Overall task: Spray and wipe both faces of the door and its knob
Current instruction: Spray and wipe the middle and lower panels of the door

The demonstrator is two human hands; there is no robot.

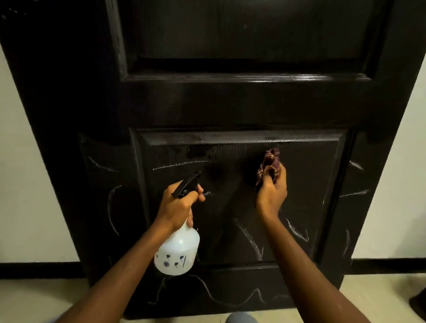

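Both hands are working low in the middle of the frame as I am watching through the head camera. Fingers (200, 194) of the left hand (178, 207) are wrapping tightly round the neck of the spray bottle (177, 253), just under its black trigger head (187, 184), whose nozzle is pointing up and right toward the door (229, 102). The bottle's translucent white body, printed with small blue flowers, is hanging below that hand; I cannot tell how much liquid is sitting inside it.

To the right, the right hand (272, 194) is pinching a bunched maroon patterned cloth (270, 164) between thumb and curled fingers, holding it against or just off the door's lower recessed panel (309, 182); I cannot tell which.

The black door is filling most of the frame, with white scribbled marks (296, 229) running across its lower half and darker blotches (197, 151) showing near the panel's top. Pale walls (18, 144) are flanking it at left and right, and beige floor (42, 295) is lying below.
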